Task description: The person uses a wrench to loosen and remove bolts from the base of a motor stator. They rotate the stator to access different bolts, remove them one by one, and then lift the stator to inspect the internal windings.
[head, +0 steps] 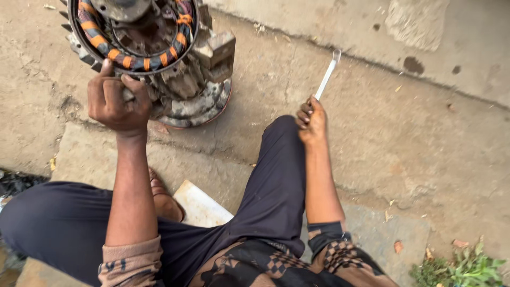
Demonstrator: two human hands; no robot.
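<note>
A dirty metal motor housing stands on the concrete ground at the top left, with a ring of orange-and-black wrapped windings inside it. My left hand grips the lower rim of that housing. My right hand rests above my knee, closed around the handle of a silver wrench whose open end points up and away. My legs in dark trousers spread across the lower part of the view.
Cracked concrete ground runs all around, with a raised step along the top right. A white flat slab lies between my legs beside my sandalled foot. Green weeds grow at the bottom right corner.
</note>
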